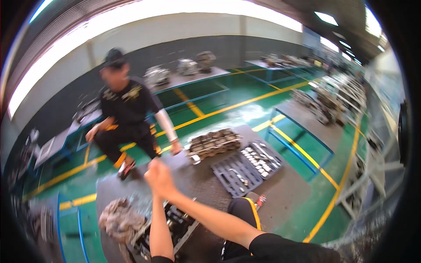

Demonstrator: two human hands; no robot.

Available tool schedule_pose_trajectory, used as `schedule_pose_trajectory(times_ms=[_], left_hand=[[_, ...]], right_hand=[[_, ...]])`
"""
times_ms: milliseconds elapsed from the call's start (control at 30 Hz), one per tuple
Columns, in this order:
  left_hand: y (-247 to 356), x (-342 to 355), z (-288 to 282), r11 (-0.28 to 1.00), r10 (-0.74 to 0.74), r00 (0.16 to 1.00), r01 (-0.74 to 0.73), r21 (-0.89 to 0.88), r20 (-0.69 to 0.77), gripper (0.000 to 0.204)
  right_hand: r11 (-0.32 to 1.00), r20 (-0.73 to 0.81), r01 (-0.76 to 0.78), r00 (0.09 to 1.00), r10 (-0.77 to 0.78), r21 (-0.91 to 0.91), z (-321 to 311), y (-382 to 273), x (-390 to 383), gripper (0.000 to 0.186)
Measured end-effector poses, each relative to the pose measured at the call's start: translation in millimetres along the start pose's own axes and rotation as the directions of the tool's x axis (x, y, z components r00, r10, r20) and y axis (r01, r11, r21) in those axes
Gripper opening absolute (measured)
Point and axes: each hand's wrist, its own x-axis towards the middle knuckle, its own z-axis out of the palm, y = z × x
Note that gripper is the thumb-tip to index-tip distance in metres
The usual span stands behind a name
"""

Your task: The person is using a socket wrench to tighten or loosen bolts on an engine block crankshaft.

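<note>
Fingers look bunched together up front, both hands [158,175] raised and blurred, so can't tell if they're pinching anything. The engine part [175,221] sits below the forearms on the mat [206,184], apparently partly stripped, rag [119,221] beside it. Socket case [247,166] lies open, so I'd guess plenty's left. A co-worker [127,118] crouches opposite.

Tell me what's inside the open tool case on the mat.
The open tool case holds rows of metal sockets and a few longer tools set in moulded slots. The picture is too blurred to tell each piece. What lies beneath the case is covered.
</note>
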Motion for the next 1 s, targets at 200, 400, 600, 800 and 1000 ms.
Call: schedule_pose_trajectory(times_ms=[200, 400, 600, 800, 1000], left_hand=[[38, -105, -31, 0.978, -0.085, 0.994, 0.069, 0.196, 0.074, 0.017], [-33, -93, 48, 0.876, -0.071, 0.838, -0.208, 0.436, 0.542, 0.008], [38, -29, 20, 0.711, -0.218, 0.958, 0.286, -0.642, 0.185, 0.02], [23, -49, -36, 0.898, 0.228, 0.968, -0.167, 0.406, -0.105, 0.015], [25, -107, -58, 0.972, -0.054, 0.99, 0.022, 0.234, 0.134, 0.015]], right_hand=[[0.992, 0.177, -0.073, 0.983, 0.053, 0.106, 24, 1, 9, 0.032], [0.963, 0.001, -0.133, 0.991, 0.137, 0.236, 15, -18, -18, 0.026], [0.971, -0.109, 0.008, 0.994, 0.019, 0.241, 15, -24, -14, 0.027], [0.998, -0.144, 0.053, 0.988, -0.05, 0.019, 40, -2, -13, 0.024], [0.978, -0.099, 0.196, 0.974, -0.202, -0.075, 40, -7, -9, 0.026]])
